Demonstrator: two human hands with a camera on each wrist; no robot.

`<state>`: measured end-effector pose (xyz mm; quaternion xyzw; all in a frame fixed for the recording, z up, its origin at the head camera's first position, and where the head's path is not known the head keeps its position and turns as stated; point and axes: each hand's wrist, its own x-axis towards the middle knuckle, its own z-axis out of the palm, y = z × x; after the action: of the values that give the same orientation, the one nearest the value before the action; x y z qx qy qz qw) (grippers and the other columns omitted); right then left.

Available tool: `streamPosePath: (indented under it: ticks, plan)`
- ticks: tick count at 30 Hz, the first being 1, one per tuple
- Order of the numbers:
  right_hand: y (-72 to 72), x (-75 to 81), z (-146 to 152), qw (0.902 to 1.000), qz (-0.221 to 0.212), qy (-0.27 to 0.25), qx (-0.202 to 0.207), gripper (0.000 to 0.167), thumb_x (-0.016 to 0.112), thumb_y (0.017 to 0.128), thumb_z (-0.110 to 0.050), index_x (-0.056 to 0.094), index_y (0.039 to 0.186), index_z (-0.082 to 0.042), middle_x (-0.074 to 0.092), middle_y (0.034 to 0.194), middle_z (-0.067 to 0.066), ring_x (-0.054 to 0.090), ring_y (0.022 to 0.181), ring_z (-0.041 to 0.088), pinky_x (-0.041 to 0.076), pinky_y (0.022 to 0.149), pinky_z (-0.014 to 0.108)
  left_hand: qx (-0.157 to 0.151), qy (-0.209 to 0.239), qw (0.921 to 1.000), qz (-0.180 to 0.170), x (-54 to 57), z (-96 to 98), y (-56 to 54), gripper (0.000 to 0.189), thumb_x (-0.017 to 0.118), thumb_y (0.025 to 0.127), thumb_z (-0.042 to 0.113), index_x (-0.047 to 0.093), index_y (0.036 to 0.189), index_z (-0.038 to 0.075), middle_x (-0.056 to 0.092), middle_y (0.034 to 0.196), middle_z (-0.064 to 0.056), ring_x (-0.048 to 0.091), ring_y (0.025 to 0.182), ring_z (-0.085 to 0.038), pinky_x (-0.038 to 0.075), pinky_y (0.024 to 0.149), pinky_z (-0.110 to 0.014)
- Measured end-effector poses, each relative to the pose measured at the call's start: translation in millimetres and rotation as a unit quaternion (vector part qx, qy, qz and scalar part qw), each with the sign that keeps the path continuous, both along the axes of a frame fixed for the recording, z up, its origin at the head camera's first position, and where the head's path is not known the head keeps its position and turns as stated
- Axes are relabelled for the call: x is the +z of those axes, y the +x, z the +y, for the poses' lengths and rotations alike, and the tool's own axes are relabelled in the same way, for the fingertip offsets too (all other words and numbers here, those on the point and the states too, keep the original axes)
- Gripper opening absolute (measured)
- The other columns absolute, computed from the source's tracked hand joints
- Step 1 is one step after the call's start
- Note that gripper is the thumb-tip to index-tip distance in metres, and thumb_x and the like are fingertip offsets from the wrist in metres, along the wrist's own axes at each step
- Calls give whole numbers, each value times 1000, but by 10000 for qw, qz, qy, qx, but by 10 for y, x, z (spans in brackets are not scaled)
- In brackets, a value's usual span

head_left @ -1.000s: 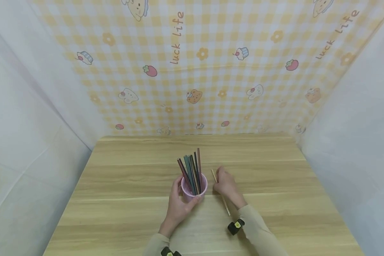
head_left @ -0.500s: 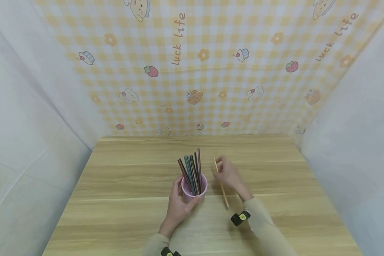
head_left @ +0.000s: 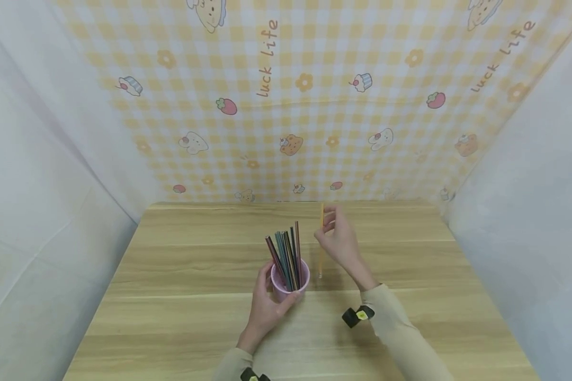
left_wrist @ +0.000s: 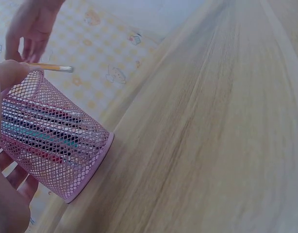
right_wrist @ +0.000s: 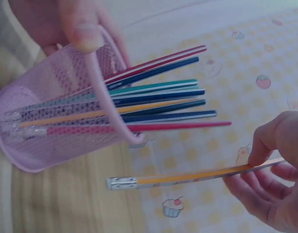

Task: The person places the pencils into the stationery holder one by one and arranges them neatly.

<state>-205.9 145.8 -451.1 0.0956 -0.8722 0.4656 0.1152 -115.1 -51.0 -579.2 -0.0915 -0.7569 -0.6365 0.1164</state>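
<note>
A pink mesh pencil cup (left_wrist: 52,141) stands on the table, with my left hand (head_left: 264,309) wrapped around its side, thumb near the rim. Several pencils (right_wrist: 163,92) in red, blue, green and yellow lean inside it, eraser ends down. To the right of the cup, my right hand (head_left: 340,238) pinches a yellow pencil (right_wrist: 197,174) between thumb and fingers. That pencil is held nearly upright in the head view, its white eraser end with a metal band pointing down. It is apart from the cup.
The wood-grain table (head_left: 171,317) spreads around both hands. A yellow checked cloth (head_left: 267,116) hangs behind its back edge, and white sheets (head_left: 529,211) flank it. Each wrist wears a small black camera (head_left: 357,316).
My right hand has risen and moved away toward the back, lifting the yellow pencil from a slanted pose near the table to nearly upright. My left hand stays on the cup.
</note>
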Motion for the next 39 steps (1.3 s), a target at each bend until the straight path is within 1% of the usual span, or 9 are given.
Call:
streamPosePath:
  ticks: [5,8,10,14,18,25,29,33,39]
  plan:
    - [18,120,-46,9949,903,-415,180,51,64,79,8,49,128,2,63,99,19,66,87,32,60,62,23,15,-44,10000,-6,-5,2,5,90,90,74,27,42,149,16,56,144,-11,61,124,-32,52,96,-39]
    - [44,186,-81,9900,1154,-733,351,50,63,80,12,47,127,4,63,100,22,66,88,32,59,60,19,21,-84,10000,-6,-9,-2,5,90,90,74,27,42,149,15,56,144,-11,61,124,-32,52,96,-39]
    - [56,217,-111,9871,1208,-960,427,51,63,80,15,47,127,5,63,100,23,65,88,29,58,60,18,25,-93,10000,-11,-12,-6,7,91,90,74,27,41,149,15,56,144,-11,61,124,-32,52,96,-39]
    - [65,232,-185,9841,1106,-1264,570,52,63,80,19,47,128,7,64,101,23,64,87,27,60,61,20,14,-74,10000,-19,-14,-13,8,91,90,74,27,41,150,15,55,145,-11,60,125,-31,52,97,-40]
    - [100,215,-266,9836,934,-1344,754,51,61,80,21,45,127,12,63,101,26,64,86,33,62,61,25,-11,-66,10000,-1,-16,-13,5,91,90,74,27,41,150,14,55,145,-12,60,126,-32,52,99,-42]
    - [326,314,-392,9868,544,-1168,981,46,61,81,19,46,124,14,62,102,29,65,89,39,63,69,27,-13,-31,10000,5,-11,-12,-1,90,90,75,25,41,150,16,55,145,-11,59,127,-32,52,99,-44]
    - [367,249,-431,9882,326,-1066,1052,45,61,80,19,47,123,15,61,100,31,64,88,40,63,71,32,-8,49,10000,26,-13,-11,-4,92,90,73,21,41,150,14,55,145,-11,59,128,-31,51,99,-44]
    - [382,178,-455,9887,277,-925,1150,45,62,80,20,49,123,17,62,99,32,65,87,40,63,71,39,4,139,9998,133,-26,-6,-11,93,90,71,16,41,150,10,56,144,-15,59,127,-35,51,98,-48]
    - [411,106,-455,9905,283,-665,1171,43,64,82,19,50,122,16,64,97,29,66,85,39,62,70,38,-42,85,9999,88,-15,0,-17,92,90,72,19,41,150,13,55,145,-11,58,129,-32,50,102,-50]
